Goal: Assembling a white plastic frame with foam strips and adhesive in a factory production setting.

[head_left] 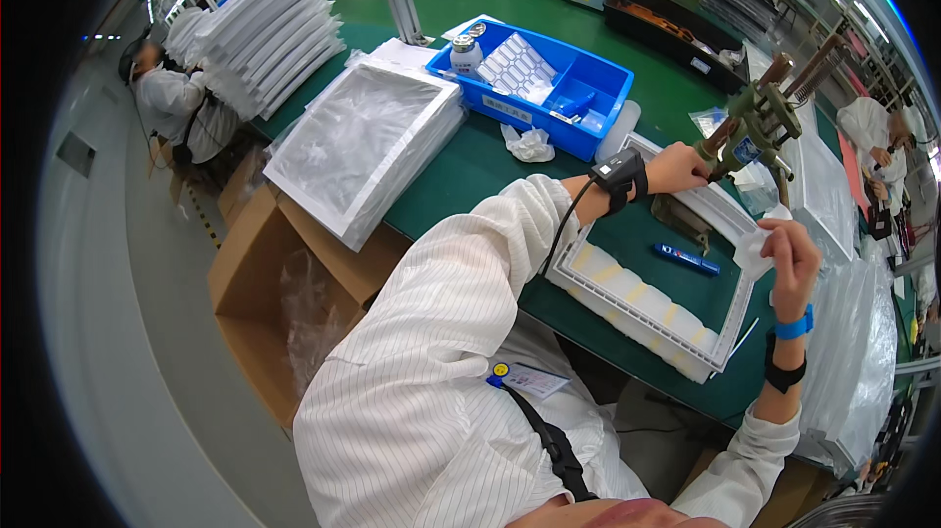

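On green benchtop (476, 173): white rectangular plastic frame (734, 320), likely stiff, best rail-held; right hand (792, 258) pinches white sheet (752, 255); left hand (678, 168), grip indeterminate.

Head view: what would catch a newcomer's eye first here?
Likely the blue divided tray, toward the top middle on the green table. Next, the white rectangular frame below it to the right, where the right hand pinches a white piece at the frame's right side. A green metal device stands beside the left hand.
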The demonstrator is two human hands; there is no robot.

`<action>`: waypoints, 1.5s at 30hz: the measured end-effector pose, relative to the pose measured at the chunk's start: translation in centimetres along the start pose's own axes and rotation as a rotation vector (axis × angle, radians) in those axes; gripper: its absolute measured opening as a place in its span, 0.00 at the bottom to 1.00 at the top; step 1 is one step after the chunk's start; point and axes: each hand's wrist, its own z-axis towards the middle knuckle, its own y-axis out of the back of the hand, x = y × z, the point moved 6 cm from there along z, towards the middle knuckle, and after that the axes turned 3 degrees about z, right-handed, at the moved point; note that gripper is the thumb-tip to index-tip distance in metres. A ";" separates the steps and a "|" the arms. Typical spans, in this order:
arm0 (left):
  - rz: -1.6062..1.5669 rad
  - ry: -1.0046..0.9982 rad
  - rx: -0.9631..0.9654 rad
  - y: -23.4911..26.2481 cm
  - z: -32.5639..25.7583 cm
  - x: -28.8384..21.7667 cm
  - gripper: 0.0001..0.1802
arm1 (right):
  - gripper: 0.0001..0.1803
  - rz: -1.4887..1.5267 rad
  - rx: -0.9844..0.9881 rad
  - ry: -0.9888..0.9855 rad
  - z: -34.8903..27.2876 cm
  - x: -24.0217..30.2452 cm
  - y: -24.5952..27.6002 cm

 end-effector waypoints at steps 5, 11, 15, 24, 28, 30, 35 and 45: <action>-0.014 -0.005 0.013 -0.3 0.1 -0.2 0.12 | 0.14 0.037 0.038 0.014 1.3 0.1 0.9; -0.004 -0.009 0.006 -0.3 0.0 -0.1 0.12 | 0.09 -0.234 0.097 0.124 -0.1 1.0 -1.1; -0.007 -0.014 0.008 -0.3 0.0 -0.3 0.12 | 0.05 -0.359 0.040 0.266 -1.1 1.3 -3.3; 0.023 -0.032 -0.009 -0.3 0.1 -0.2 0.12 | 0.06 -0.336 0.224 0.233 0.0 1.1 -2.8; 0.017 -0.021 -0.024 -0.2 0.1 -0.2 0.11 | 0.07 -0.285 0.198 0.184 1.1 2.1 -1.4; 0.025 -0.022 -0.021 -0.2 0.0 -0.3 0.11 | 0.08 -0.225 0.219 0.052 1.7 1.9 -0.7; 0.015 -0.053 -0.008 -0.4 0.1 -0.8 0.11 | 0.13 -0.182 0.229 -0.034 1.8 1.8 0.3; 0.062 -0.062 0.080 -0.5 1.0 0.0 0.12 | 0.17 0.010 0.229 -0.132 3.4 1.1 1.1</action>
